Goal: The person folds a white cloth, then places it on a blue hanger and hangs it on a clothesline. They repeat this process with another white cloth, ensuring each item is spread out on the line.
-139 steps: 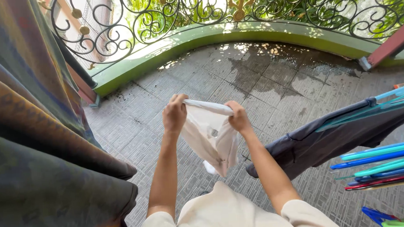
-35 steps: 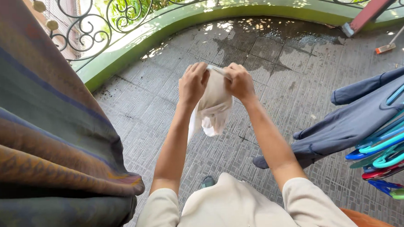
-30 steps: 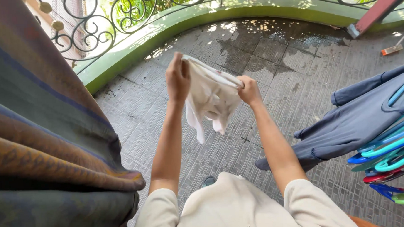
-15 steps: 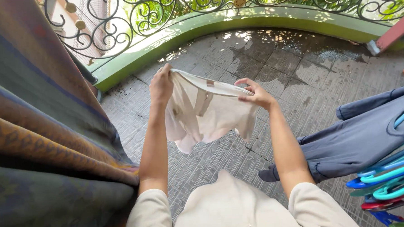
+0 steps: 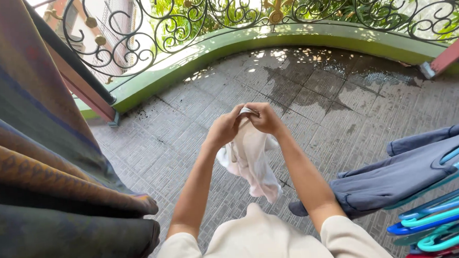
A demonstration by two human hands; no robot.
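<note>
My left hand (image 5: 224, 129) and my right hand (image 5: 264, 118) are close together in front of me, both gripping the top edge of a small white garment (image 5: 251, 161). The cloth hangs bunched below the hands, over the grey tiled floor (image 5: 310, 94). My cream sleeves and top show at the bottom of the view.
A large striped dark cloth (image 5: 40, 168) hangs at the left. At the right a dark blue garment (image 5: 396, 176) lies over a rack with several coloured hangers (image 5: 440, 220). A green curb (image 5: 287, 36) with a black scrolled iron railing (image 5: 224, 10) curves round the balcony; wet patches darken the far tiles.
Half a second ago my hands held the garment stretched wide apart; they have come together and the cloth now hangs bunched. The view tilted up slightly.
</note>
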